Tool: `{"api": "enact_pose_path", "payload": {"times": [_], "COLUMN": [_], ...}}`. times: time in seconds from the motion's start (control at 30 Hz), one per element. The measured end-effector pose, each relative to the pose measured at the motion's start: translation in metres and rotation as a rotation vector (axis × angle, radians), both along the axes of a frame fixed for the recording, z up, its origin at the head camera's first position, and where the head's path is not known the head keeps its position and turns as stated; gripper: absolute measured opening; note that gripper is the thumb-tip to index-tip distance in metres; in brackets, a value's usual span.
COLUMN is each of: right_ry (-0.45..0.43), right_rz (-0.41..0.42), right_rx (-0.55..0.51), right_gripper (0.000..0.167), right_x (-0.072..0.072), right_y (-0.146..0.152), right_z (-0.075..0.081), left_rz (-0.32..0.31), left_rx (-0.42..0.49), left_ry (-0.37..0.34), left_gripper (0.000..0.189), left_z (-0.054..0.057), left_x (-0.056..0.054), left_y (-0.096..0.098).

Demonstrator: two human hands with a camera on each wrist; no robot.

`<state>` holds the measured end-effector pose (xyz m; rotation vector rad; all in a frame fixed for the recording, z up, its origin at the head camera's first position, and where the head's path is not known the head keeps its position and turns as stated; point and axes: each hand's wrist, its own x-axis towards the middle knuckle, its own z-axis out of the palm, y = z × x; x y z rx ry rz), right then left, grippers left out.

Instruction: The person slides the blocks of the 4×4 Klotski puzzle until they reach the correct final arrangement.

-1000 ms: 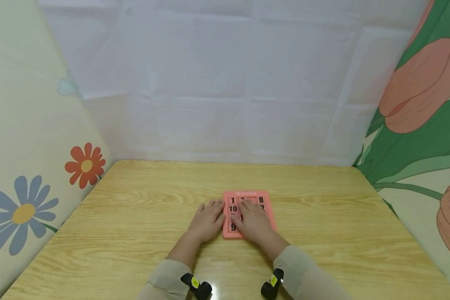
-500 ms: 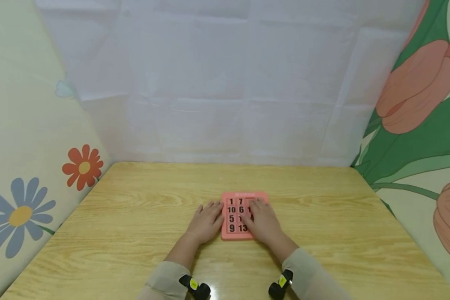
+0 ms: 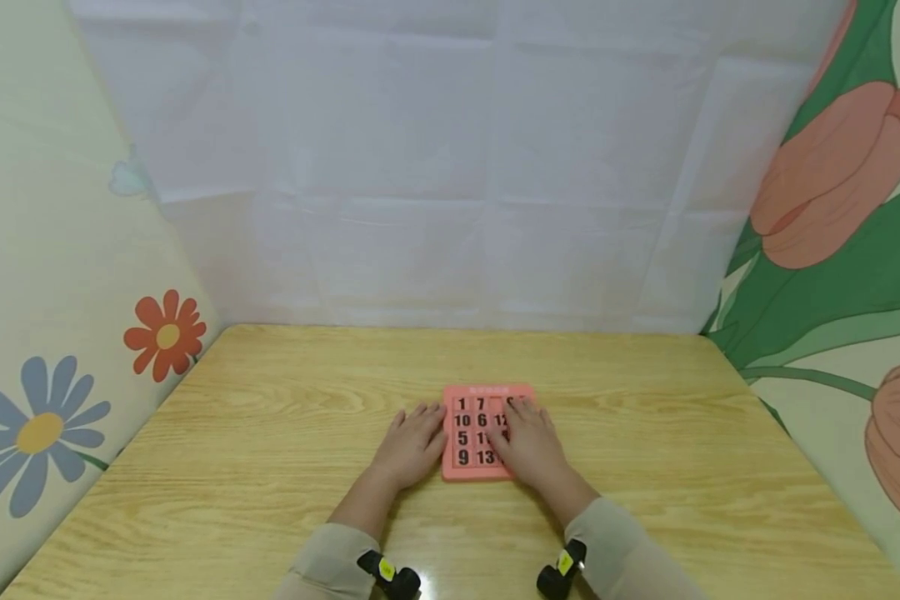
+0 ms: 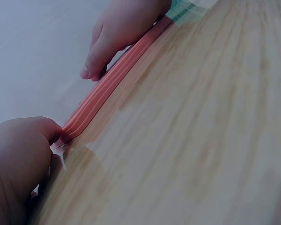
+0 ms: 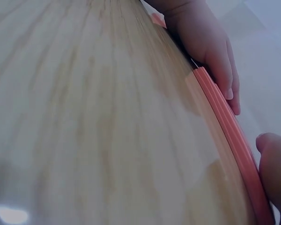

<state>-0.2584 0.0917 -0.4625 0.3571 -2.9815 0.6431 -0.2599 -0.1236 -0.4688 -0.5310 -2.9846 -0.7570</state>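
A pink sliding number puzzle (image 3: pixel 462 438) lies flat on the wooden table, with black numbers on its pink tiles. A narrow gap (image 3: pixel 497 402) shows in its top row, right of the 7. My left hand (image 3: pixel 408 447) rests along the left edge; in the left wrist view its thumb (image 4: pixel 49 127) touches the frame's near corner. Over the right-hand columns lies my right hand (image 3: pixel 532 446), its fingertips on a partly hidden top-row tile (image 3: pixel 509 402). The right thumb (image 5: pixel 266 140) is above the puzzle in the right wrist view. Several right-side tiles are covered by that hand.
The wooden table (image 3: pixel 292 417) extends around the puzzle. A white creased sheet (image 3: pixel 420 183) hangs behind it, with flower-printed sheets at the left (image 3: pixel 45 250) and right (image 3: pixel 817 350). Small black cameras (image 3: pixel 390 575) are strapped to both wrists.
My right hand has moved right, uncovering the left and middle tiles. The top-row tile under its fingertips now sits further left, narrowing the gap. My left hand stays at the left edge.
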Motion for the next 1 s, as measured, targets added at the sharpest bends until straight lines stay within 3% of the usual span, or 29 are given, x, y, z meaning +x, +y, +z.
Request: {"api": "enact_pose_path", "payload": {"times": [0.5, 0.8, 1.0], "right_ry": [-0.032, 0.068, 0.085], "right_rz": [0.062, 0.057, 0.055], "right_rx": [-0.01, -0.06, -0.071], "right_gripper": [0.067, 0.061, 0.055], "right_x": [0.0, 0.004, 0.008], "right_y": [-0.014, 0.019, 0.04], "right_z": [0.002, -0.002, -0.007], "left_rz": [-0.002, 0.0, 0.009], "left_rx": [0.008, 0.011, 0.0], "left_ry": [0.003, -0.01, -0.025], "left_gripper": [0.052, 0.052, 0.053], "left_z": [-0.002, 0.0, 0.0], "left_x": [-0.001, -0.001, -0.001], "left_y": [-0.001, 0.0, 0.001]}}
